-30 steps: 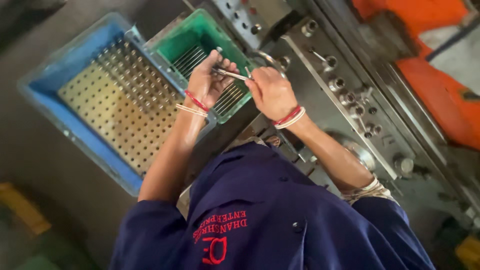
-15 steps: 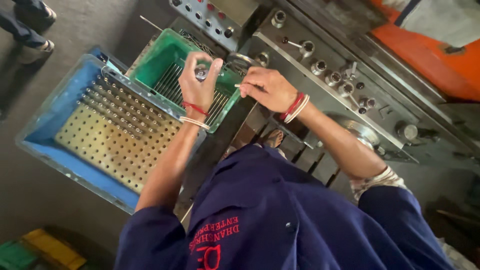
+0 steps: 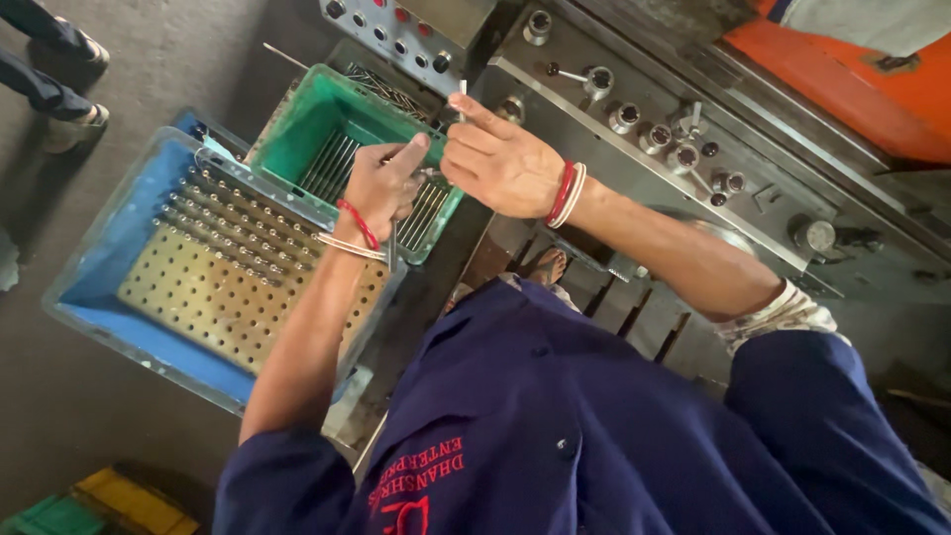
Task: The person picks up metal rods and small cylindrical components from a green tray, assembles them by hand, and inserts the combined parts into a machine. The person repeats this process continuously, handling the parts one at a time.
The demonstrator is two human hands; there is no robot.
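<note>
Both forearms reach forward over the green crate (image 3: 297,139). The left hand (image 3: 381,188) is curled shut around thin metal rods (image 3: 394,248) above the crate's near edge. The right hand (image 3: 495,159), fingers bent, pinches a small pin (image 3: 463,89) upright near the grey machine (image 3: 674,129). Beside the green crate, a blue crate (image 3: 119,238) holds a perforated brass-coloured plate.

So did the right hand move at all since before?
Yes, a little. The right hand was beside the corner of the green crate. Now its fingertips reach farther from the body, close to the grey button panel.
</note>
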